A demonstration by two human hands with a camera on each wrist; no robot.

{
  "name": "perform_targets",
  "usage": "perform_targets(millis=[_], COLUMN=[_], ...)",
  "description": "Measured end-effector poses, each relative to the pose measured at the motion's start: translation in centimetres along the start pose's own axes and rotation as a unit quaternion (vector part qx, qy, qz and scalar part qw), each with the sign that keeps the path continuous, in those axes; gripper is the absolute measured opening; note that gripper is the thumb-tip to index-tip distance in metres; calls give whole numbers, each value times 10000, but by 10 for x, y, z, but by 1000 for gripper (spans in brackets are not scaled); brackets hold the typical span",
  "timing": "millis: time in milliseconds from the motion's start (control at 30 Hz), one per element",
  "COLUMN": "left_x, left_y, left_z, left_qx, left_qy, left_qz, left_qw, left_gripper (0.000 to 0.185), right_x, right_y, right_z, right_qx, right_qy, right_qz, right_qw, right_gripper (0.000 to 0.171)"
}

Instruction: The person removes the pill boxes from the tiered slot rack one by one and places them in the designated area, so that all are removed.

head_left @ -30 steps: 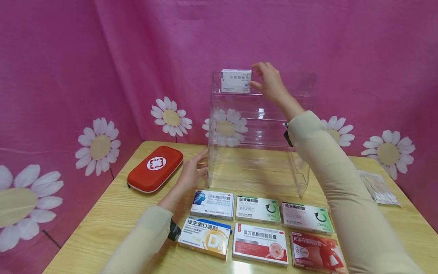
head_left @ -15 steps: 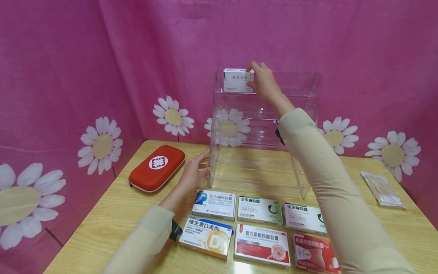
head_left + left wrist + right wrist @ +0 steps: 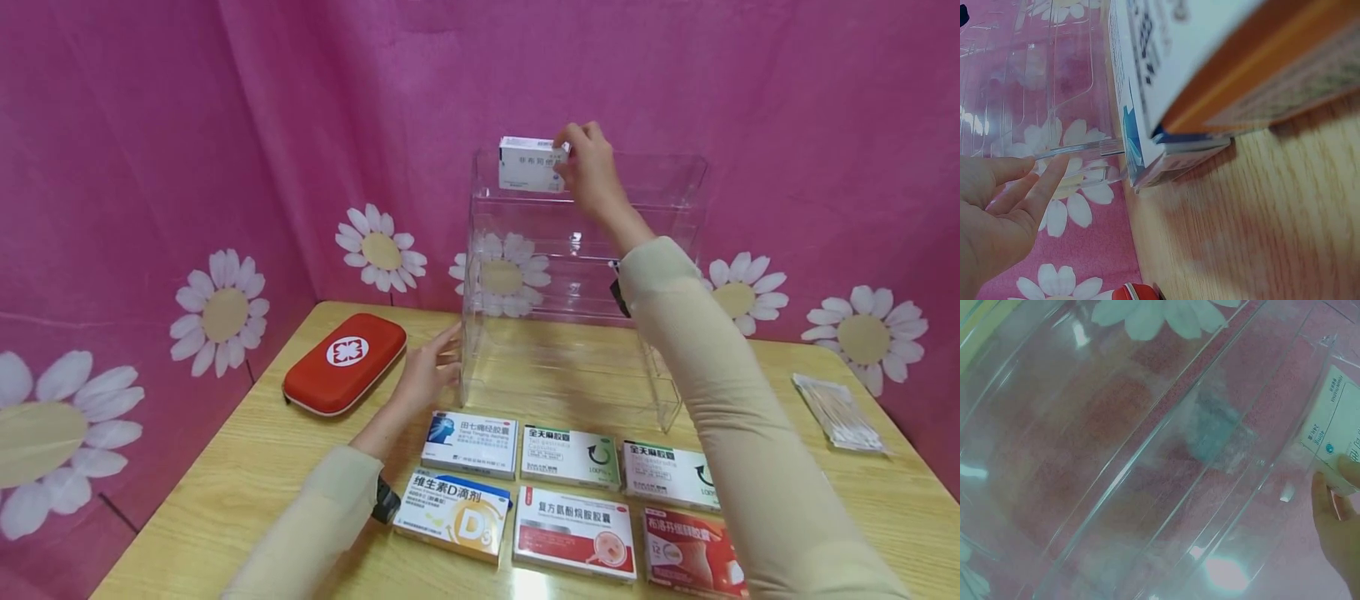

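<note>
In the head view my right hand (image 3: 592, 171) pinches the right end of a white medicine box (image 3: 525, 167) between thumb and fingers. The box stands upright at the left of the top tier of a clear acrylic display rack (image 3: 577, 321); whether it touches the tier is hard to tell. In the right wrist view the same box (image 3: 1335, 428) shows at the right edge, gripped by the fingertips. My left hand (image 3: 426, 375) rests extended fingers against the rack's left side near its base. The left wrist view shows the left hand (image 3: 1007, 209) touching the clear side panel (image 3: 1079, 149).
In front of the rack lie several medicine boxes in two rows, among them a vitamin D box (image 3: 453, 515) and a red ibuprofen box (image 3: 693, 550). A red first-aid case (image 3: 345, 364) is at left, a cotton swab pack (image 3: 838, 412) at right. Behind hangs a pink curtain (image 3: 390, 100).
My right hand has closed its fingers on the white box's right end and raised it slightly, shifting it a little rightward. The left hand stays against the rack.
</note>
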State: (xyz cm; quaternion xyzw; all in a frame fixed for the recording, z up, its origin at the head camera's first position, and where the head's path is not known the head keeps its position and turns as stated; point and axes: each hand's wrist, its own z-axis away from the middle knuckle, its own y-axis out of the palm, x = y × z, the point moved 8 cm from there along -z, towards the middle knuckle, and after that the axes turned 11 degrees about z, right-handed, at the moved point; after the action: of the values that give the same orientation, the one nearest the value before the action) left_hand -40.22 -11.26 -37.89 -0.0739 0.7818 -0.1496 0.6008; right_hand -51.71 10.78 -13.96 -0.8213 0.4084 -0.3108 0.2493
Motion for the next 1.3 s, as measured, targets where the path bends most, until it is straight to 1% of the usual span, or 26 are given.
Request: perform_targets(millis=[167, 333, 433, 567, 667, 767, 833, 1000, 1200, 1300], left_x=[-1, 0, 1, 1, 0, 0, 0, 2, 3, 4], left_y=[1, 2, 3, 3, 3, 2, 2, 0, -2, -3], left_z=[-1, -1, -1, -1, -2, -3, -4, -3, -3, -3], left_qx=[35, 85, 119, 169, 180, 170, 173, 197, 234, 237], left_qy=[-4, -171, -265, -322, -289, -209, -163, -194, -208, -261], left_qz=[11, 100, 85, 45, 1, -29, 10, 71, 46, 55], left_qw=[10000, 9998, 9995, 9993, 9994, 9996, 9997, 9996, 9995, 9994], left_gripper=[67, 67, 68, 68, 68, 68, 68, 68, 69, 69], right_x=[-7, -14, -17, -22, -26, -30, -33, -40, -48, -51], right_y=[-16, -34, -45, -61, -72, -83, -90, -108, -127, -134], right_z=[3, 10, 16, 26, 34, 44, 53, 75, 107, 126], right_qx=[-352, -731, -888, -973, -975, -975, -989, -1138, -1277, -1251], right_qy=[96, 102, 67, 15, 10, -30, -84, -217, -445, -542], right_qz=[-161, -171, -152, -166, -205, -213, -94, 156, 6, -6], right_qw=[9992, 9971, 9959, 9951, 9950, 9950, 9950, 9931, 9908, 9907], right_gripper=[23, 23, 22, 22, 24, 24, 23, 21, 22, 23])
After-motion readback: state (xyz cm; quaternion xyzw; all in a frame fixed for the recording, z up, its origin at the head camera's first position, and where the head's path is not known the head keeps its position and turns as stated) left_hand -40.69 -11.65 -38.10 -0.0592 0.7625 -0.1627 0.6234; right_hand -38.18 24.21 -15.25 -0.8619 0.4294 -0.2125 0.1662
